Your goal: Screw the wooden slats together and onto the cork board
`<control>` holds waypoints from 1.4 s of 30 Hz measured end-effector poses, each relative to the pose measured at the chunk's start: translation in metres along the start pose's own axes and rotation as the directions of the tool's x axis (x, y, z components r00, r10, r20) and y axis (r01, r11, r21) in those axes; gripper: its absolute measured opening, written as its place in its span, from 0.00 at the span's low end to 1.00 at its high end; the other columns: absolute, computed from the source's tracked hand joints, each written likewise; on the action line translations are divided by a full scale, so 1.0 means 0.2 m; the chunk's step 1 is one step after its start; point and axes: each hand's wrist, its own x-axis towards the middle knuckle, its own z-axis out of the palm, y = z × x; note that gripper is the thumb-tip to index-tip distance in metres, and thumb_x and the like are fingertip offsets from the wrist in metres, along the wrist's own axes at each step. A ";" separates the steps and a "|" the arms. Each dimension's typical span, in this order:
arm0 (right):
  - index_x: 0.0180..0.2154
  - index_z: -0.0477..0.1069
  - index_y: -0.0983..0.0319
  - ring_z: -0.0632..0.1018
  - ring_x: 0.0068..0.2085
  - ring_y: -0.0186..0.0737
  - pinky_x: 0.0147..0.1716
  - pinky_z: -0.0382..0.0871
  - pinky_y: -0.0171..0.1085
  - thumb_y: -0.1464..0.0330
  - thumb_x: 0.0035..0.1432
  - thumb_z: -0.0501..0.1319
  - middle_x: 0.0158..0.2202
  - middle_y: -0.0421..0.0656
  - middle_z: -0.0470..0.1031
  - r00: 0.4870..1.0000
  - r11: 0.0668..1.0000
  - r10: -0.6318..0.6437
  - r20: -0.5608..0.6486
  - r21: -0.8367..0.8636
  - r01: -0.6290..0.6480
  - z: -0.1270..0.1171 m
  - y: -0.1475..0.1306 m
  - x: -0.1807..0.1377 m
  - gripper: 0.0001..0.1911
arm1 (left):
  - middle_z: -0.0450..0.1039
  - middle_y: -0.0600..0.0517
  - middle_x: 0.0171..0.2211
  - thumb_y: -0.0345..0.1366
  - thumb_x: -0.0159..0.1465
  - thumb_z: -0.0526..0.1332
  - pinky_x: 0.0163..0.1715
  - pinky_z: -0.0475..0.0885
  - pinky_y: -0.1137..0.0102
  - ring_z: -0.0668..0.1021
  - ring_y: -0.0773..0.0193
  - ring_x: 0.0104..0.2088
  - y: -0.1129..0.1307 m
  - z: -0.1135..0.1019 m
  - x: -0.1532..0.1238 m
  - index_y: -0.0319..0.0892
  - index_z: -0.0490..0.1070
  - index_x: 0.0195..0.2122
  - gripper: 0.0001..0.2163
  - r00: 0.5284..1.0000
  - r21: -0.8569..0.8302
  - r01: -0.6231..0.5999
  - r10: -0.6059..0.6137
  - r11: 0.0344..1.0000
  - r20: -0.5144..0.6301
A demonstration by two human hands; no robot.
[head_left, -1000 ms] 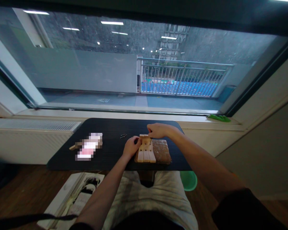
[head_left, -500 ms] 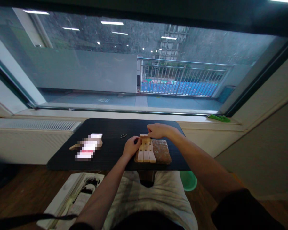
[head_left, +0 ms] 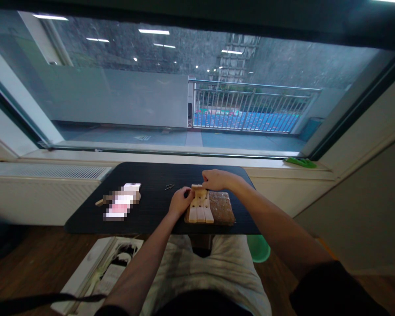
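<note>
A small pale wooden assembly of side-by-side slats (head_left: pixel 200 210) lies on a brown board (head_left: pixel 222 207) on the black table (head_left: pixel 151 206). My left hand (head_left: pixel 181 200) is closed, its fingers pinched against the assembly's left far corner. My right hand (head_left: pixel 216 179) is curled over the far end of the slats, pressing on the top edge. What the fingertips pinch is too small to make out. A few small dark nails or screws (head_left: pixel 169 187) lie on the table just left of my left hand.
A blurred pink-and-white item (head_left: pixel 121 203) with a wooden stick beside it lies on the table's left part. A green cloth (head_left: pixel 301 162) rests on the window sill. A green bucket (head_left: pixel 260 248) stands under the table, papers (head_left: pixel 108 267) lie on the floor.
</note>
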 end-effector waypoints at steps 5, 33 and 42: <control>0.46 0.71 0.65 0.77 0.46 0.47 0.32 0.64 0.35 0.63 0.60 0.53 0.48 0.53 0.77 1.000 1.000 -0.003 -0.014 0.007 0.003 0.02 0.00 0.01 0.17 | 0.79 0.49 0.38 0.43 0.64 0.54 0.41 0.71 0.67 0.78 0.59 0.40 -0.01 0.01 0.00 0.43 0.75 0.36 0.13 1.000 -0.006 -0.007 0.007 1.000 -0.007; 0.49 0.67 0.64 0.78 0.42 0.46 0.29 0.63 0.36 0.57 0.57 0.59 0.46 0.51 0.77 1.000 1.000 -0.018 0.020 0.004 0.018 0.00 -0.01 -0.01 0.23 | 0.79 0.49 0.37 0.45 0.64 0.54 0.40 0.71 0.68 0.78 0.59 0.40 0.00 0.00 0.00 0.43 0.74 0.37 0.14 1.000 -0.033 -0.012 0.012 0.999 0.000; 0.49 0.68 0.65 0.78 0.43 0.44 0.30 0.63 0.34 0.58 0.59 0.58 0.46 0.51 0.77 0.998 1.000 -0.026 0.063 0.003 0.026 -0.02 -0.01 -0.01 0.21 | 0.79 0.48 0.37 0.45 0.64 0.53 0.41 0.71 0.67 0.78 0.58 0.40 0.00 0.00 0.00 0.43 0.74 0.37 0.14 1.000 -0.031 -0.021 0.021 0.999 0.003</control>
